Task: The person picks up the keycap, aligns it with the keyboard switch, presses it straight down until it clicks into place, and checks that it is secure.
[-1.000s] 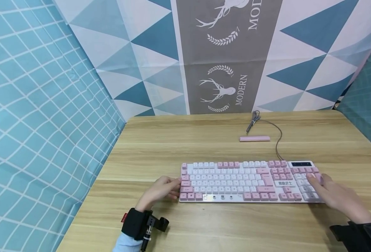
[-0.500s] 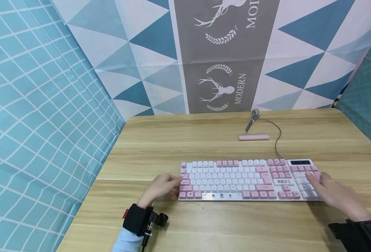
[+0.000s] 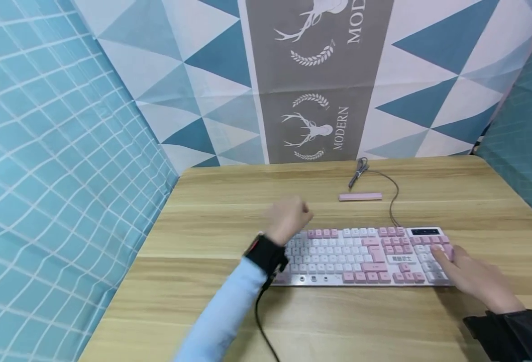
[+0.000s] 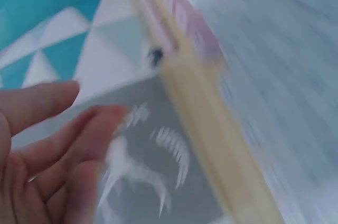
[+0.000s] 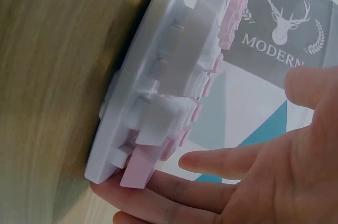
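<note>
A pink and white keyboard [image 3: 329, 257] lies flat on the wooden table. My left hand [image 3: 287, 217] is raised over its far left part, blurred by motion. In the left wrist view its thumb and loosely bent fingers [image 4: 90, 134] stand apart, with nothing between them. My right hand [image 3: 475, 279] rests at the keyboard's right end. The right wrist view shows nearly straight fingers [image 5: 158, 197] touching that end's edge, while the thumb stays off the keys. My left wrist and forearm hide the keyboard's left keys.
A slim pink bar [image 3: 360, 197] lies behind the keyboard, close to a bundled grey cable [image 3: 360, 170] that runs to the keyboard. The table [image 3: 229, 201] ends at a patterned cloth wall [image 3: 220, 100]. A teal checked curtain [image 3: 58, 166] hangs to the left.
My left hand has left the keyboard's left edge and moved up and to the right, over the keys. The right hand stays at the right end. The view has shifted slightly.
</note>
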Tool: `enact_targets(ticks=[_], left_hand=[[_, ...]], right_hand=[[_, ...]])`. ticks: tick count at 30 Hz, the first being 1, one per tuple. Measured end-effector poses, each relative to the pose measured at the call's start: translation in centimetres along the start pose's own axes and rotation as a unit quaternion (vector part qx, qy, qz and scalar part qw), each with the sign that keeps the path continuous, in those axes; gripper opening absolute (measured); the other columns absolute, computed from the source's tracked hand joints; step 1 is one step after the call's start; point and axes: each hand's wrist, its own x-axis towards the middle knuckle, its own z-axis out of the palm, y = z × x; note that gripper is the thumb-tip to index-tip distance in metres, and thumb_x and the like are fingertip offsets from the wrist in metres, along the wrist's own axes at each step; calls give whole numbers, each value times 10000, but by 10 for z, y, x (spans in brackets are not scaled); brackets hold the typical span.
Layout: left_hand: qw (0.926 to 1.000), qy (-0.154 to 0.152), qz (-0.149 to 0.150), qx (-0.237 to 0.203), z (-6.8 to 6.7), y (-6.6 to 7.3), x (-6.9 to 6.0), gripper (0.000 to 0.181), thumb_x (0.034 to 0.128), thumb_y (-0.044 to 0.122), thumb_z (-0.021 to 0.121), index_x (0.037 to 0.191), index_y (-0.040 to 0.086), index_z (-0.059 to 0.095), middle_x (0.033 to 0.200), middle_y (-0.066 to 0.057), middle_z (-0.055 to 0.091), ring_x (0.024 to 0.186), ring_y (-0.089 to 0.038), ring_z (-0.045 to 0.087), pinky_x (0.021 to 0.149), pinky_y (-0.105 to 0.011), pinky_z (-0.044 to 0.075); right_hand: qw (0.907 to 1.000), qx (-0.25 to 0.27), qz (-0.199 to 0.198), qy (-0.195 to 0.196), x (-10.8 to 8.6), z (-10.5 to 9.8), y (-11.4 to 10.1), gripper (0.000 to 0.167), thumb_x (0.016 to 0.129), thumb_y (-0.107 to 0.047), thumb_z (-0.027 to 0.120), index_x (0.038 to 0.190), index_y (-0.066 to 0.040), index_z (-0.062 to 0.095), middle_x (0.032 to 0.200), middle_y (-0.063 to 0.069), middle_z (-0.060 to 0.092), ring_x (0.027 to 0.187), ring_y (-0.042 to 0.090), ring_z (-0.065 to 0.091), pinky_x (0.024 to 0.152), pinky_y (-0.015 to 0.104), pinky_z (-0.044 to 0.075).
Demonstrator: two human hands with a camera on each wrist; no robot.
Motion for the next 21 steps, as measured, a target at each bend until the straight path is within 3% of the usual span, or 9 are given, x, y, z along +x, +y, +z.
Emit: enact_targets(ticks=[3, 6, 9, 13, 21], left_hand=[[9992, 95, 3, 393, 20, 28, 42, 345, 851, 239, 620, 535, 169, 503, 534, 58, 460, 484, -96, 406, 419, -234, 227], [9958, -128, -326, 847, 41, 42, 76, 323, 878, 196, 575, 580, 167, 454, 639, 8, 560, 582, -135, 523, 436, -269, 262], [9903, -310, -681, 1173, 60, 47, 100, 199, 906, 208, 545, 726, 177, 624, 857, -3, 690, 761, -175, 637, 499, -283, 376], [9852, -494, -891, 1377, 77, 52, 116, 195, 920, 215, 515, 943, 208, 708, 1010, 14, 706, 887, -185, 656, 625, -312, 458], [9827, -716, -902, 1451, 91, 78, 130, 246, 940, 240, 469, 1016, 213, 702, 1059, 35, 694, 956, -151, 637, 683, -291, 441]], right_hand=[[9999, 0, -58, 111, 4, 0, -7, 961, 939, -603, 62, 1304, 280, 167, 1260, 494, 296, 1079, 632, 393, 821, 626, 390], [9994, 58, -148, 300, 8, 2, -19, 954, 940, -604, 72, 1314, 266, 185, 1271, 483, 313, 1094, 622, 405, 823, 619, 397], [9987, 116, -175, 471, 9, 5, -29, 947, 941, -604, 85, 1322, 256, 198, 1267, 478, 337, 1098, 614, 418, 818, 614, 404], [9982, 196, -65, 571, 6, 10, -32, 947, 940, -609, 96, 1326, 250, 204, 1264, 475, 350, 1102, 609, 425, 818, 614, 405], [9960, 315, 157, 827, -6, 7, -19, 907, 960, -569, 120, 1321, 259, 197, 1264, 475, 351, 1101, 611, 424, 829, 621, 398]])
